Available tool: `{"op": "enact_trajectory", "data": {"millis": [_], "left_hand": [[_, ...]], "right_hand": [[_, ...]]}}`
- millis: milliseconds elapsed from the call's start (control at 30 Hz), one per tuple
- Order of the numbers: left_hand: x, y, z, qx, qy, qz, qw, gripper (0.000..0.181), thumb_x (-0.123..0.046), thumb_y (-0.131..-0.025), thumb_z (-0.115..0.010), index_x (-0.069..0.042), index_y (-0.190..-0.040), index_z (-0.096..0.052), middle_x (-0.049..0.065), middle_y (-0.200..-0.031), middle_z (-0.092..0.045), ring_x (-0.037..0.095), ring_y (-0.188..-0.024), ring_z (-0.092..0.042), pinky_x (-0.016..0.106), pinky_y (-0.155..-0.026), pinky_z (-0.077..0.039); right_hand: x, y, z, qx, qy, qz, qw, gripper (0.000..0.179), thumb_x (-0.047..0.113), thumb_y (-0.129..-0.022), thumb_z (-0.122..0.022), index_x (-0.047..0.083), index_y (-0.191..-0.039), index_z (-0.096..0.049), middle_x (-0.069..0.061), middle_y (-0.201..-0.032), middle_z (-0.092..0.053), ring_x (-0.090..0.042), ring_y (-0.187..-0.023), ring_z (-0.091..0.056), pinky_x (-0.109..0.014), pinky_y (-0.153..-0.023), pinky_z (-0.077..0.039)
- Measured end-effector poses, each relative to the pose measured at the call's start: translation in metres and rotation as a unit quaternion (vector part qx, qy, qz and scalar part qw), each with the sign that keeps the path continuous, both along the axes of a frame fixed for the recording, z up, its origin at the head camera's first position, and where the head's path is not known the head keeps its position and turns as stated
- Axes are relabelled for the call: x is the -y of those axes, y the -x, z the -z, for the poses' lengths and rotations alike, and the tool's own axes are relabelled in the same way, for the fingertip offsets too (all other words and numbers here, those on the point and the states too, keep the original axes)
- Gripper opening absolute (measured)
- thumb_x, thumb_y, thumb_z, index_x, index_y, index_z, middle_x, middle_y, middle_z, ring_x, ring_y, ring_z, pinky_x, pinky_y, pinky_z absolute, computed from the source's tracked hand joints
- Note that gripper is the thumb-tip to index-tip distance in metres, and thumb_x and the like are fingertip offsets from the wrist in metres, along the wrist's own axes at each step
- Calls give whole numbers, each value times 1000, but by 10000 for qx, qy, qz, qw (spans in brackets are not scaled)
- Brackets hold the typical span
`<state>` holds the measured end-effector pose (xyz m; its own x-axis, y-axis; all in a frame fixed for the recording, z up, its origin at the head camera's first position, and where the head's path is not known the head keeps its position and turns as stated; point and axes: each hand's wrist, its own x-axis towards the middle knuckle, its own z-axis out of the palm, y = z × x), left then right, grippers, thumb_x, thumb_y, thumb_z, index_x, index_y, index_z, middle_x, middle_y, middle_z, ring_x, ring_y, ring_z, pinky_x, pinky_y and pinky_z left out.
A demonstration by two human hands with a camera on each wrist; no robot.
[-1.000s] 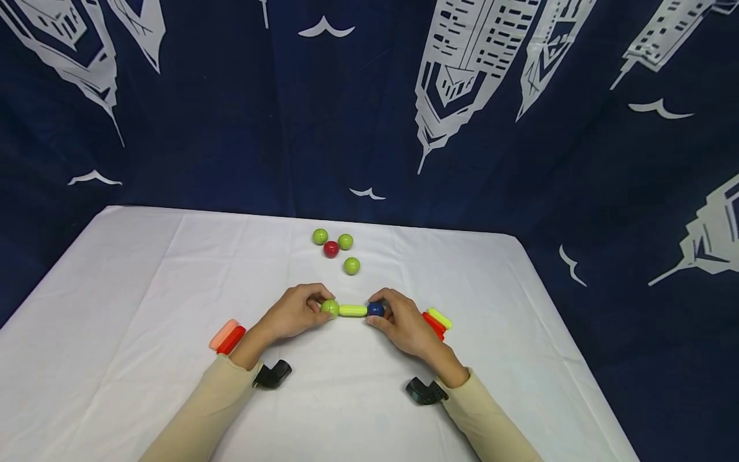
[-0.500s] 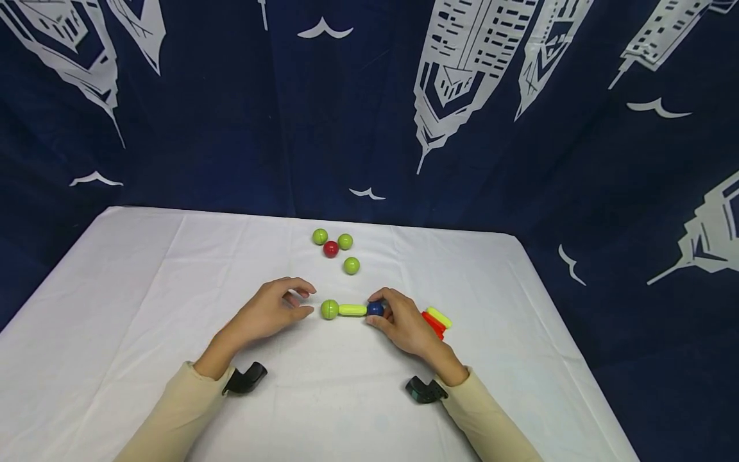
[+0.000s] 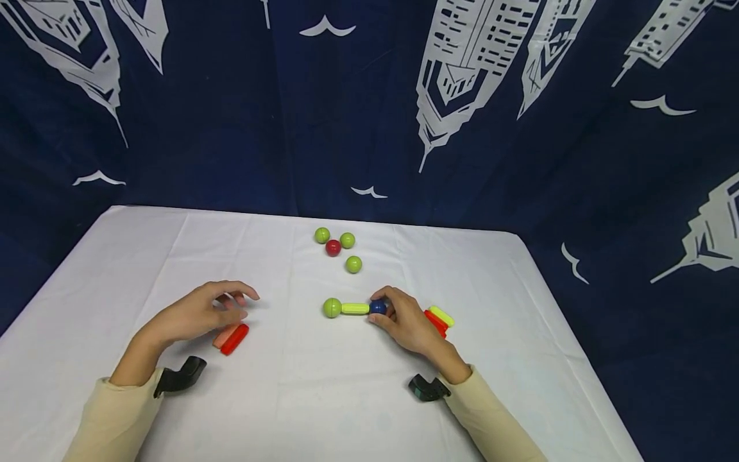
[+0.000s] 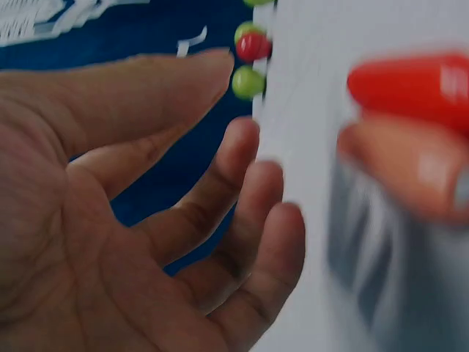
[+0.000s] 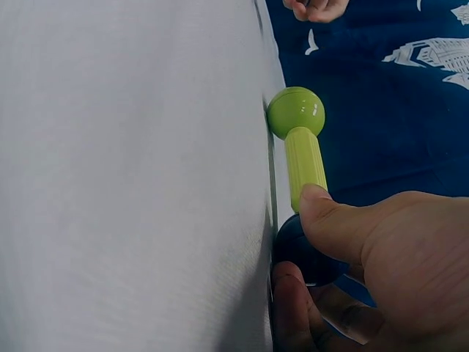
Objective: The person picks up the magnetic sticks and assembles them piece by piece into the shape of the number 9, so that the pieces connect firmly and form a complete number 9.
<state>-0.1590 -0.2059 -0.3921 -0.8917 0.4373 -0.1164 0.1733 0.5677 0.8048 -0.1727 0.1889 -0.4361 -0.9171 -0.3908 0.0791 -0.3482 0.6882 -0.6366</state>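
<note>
My right hand point(image 3: 407, 326) pinches a dark blue ball point(image 3: 378, 307) between thumb and fingers. A yellow-green ribbed rod point(image 3: 355, 308) runs left from that ball to a green ball point(image 3: 331, 308), the three joined in a line on the white cloth. In the right wrist view the blue ball point(image 5: 304, 253) is partly covered by the thumb. Over on the left, my left hand point(image 3: 196, 311) holds nothing, its fingers loosely spread. Just below its fingertips lie a red rod point(image 3: 235, 339) and a salmon-pink rod point(image 3: 224, 335), side by side; the hand partly hides the pink one.
Toward the back of the table lie a red ball point(image 3: 333, 248) and several green balls point(image 3: 353, 264). Beside my right wrist sit a yellow rod point(image 3: 441, 315) and red rods point(image 3: 436, 324), partly hidden. A dark blue curtain point(image 3: 231, 115) hangs behind the white-covered table point(image 3: 323, 398).
My left hand has let go of the green ball and moved left to the red and pink rods. My right hand stays on the blue ball.
</note>
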Motion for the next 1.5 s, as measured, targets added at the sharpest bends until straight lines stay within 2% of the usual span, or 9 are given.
{"op": "enact_trajectory", "data": {"millis": [167, 333, 433, 633, 867, 1000, 1267, 1500], "left_hand": [[16, 1, 1, 67, 199, 77, 9997, 31, -11, -90, -71, -10, -120, -66, 9, -106, -60, 19, -92, -57, 25, -76, -46], [18, 3, 9, 415, 80, 251, 9988, 33, -12, -88, -73, -6, -120, -65, 9, -106, -61, 18, -91, -58, 25, -76, -46], [17, 4, 14, 439, 70, 320, 9985, 31, -11, -88, -72, -5, -118, -65, 8, -105, -61, 16, -89, -58, 23, -76, -46], [14, 6, 19, 201, 276, 252, 9991, 27, -12, -89, -71, -4, -114, -65, 7, -99, -60, 17, -84, -55, 23, -73, -45], [11, 4, 21, -19, 612, -40, 9981, 31, -22, -91, -73, -3, -114, -64, 2, -86, -58, 10, -68, -51, 23, -63, -41], [8, 4, 22, -105, 628, -71, 9979, 25, -19, -93, -71, -3, -111, -64, 1, -77, -59, 9, -63, -53, 23, -62, -41], [4, 4, 23, -338, 678, -151, 9970, 10, -12, -93, -69, -6, -101, -66, 1, -75, -57, 9, -60, -53, 23, -61, -42], [1, 6, 22, -652, 590, -405, 9953, 10, -11, -97, -65, -5, -104, -66, -1, -68, -59, 9, -60, -54, 24, -64, -41]], "right_hand": [[-2, -1, 0, 29, -34, -9, 10000, 33, 21, -91, -75, 9, -118, -61, 0, -86, -56, -11, -70, -50, -22, -62, -43], [-2, -1, 0, 23, -49, 15, 10000, 33, 20, -90, -76, 9, -119, -61, 0, -87, -57, -11, -70, -50, -21, -62, -43], [-2, 0, 0, 59, -75, 6, 10000, 34, 21, -91, -75, 9, -119, -61, 0, -89, -57, -11, -71, -50, -21, -63, -44], [-2, 1, -1, 1, -104, -29, 9999, 34, 22, -91, -75, 9, -119, -61, -1, -89, -57, -12, -71, -50, -21, -63, -44], [-2, 1, -1, 3, -115, -31, 9999, 35, 23, -91, -75, 9, -119, -61, -1, -87, -57, -12, -70, -50, -21, -61, -43], [-1, 1, -1, 44, -119, -1, 9999, 35, 23, -91, -75, 10, -120, -61, -1, -87, -56, -12, -71, -50, -21, -62, -43], [-1, 1, 0, 89, -98, 3, 9999, 34, 23, -92, -74, 10, -120, -61, -1, -86, -56, -12, -71, -50, -22, -62, -43], [-1, 1, 0, 74, -58, -15, 10000, 34, 23, -92, -74, 10, -120, -61, 0, -85, -56, -11, -70, -50, -22, -62, -43]]}}
